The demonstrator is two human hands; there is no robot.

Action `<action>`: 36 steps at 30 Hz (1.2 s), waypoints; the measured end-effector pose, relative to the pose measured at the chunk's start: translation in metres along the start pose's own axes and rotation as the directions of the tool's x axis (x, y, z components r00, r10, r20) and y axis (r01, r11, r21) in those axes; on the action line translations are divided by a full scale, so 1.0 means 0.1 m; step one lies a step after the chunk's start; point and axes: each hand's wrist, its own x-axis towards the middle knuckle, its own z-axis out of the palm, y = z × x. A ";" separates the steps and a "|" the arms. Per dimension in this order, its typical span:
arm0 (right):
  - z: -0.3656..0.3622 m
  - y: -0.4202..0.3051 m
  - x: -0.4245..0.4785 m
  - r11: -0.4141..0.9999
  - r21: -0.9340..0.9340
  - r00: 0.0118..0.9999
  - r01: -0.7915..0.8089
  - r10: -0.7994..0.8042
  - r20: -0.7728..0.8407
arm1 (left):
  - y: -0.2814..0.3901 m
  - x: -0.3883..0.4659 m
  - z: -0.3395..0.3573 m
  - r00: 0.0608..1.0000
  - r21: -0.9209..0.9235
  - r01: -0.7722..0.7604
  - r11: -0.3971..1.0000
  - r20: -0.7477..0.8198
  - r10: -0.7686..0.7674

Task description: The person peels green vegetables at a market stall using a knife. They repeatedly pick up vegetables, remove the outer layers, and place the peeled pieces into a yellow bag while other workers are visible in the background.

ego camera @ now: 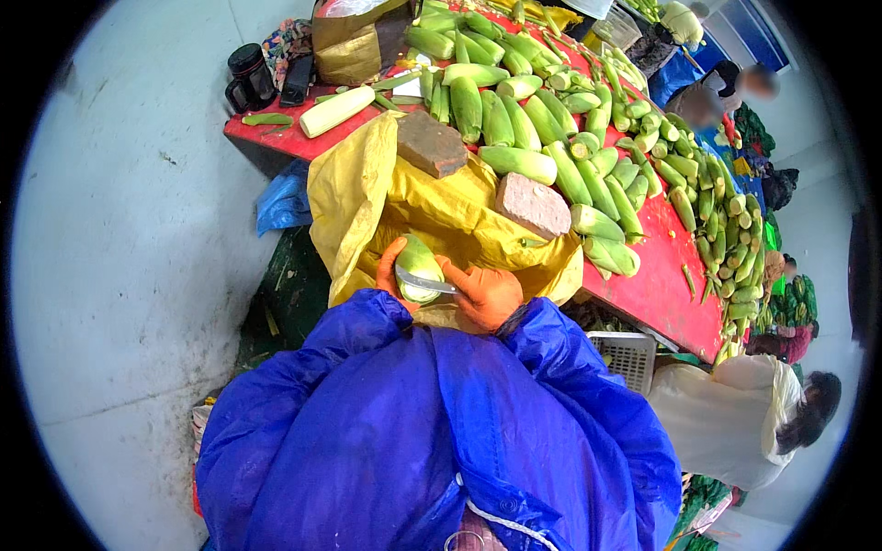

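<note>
In an orange glove, my left hand [390, 272] grips a green vegetable stem, likely a trimmed stem lettuce or similar stalk [418, 256], close in front of my chest. My right hand [488, 295], also gloved in orange, holds a knife [426, 282] by its handle. The curved metal blade lies across the near end of the stalk. Both hands are over a yellow woven sack [448, 206] that hangs at the table's edge. A dark brick [432, 143] and a pinkish brick [533, 204] rest on the sack's far edge.
A red table [668, 289] bears many green stalks [544, 124]. One peeled pale stalk [337, 111] lies at left, near a dark lidded mug [249, 77]. A white plastic basket [623, 358] is under the table at right. A person in white [723, 413] is beside it; others are farther back.
</note>
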 end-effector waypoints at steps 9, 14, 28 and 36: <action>0.03 0.14 0.14 0.994 -0.107 0.979 -0.021 0.043 0.201 | 0.07 -0.15 0.53 0.958 -0.028 0.201 0.979 -0.201 -0.202; 0.40 0.19 -0.08 0.972 0.108 0.970 -0.207 0.189 0.150 | 0.09 -0.25 0.62 0.967 0.099 0.230 0.968 -0.139 -0.216; -0.04 0.05 0.02 0.861 0.422 0.957 -0.284 0.232 0.171 | -0.04 -0.09 0.54 0.917 0.031 0.346 0.938 -0.223 -0.331; 0.43 0.16 0.00 0.815 0.578 0.949 -0.036 0.209 -0.235 | -0.07 -0.05 0.34 0.919 -0.064 0.332 0.941 -0.202 -0.338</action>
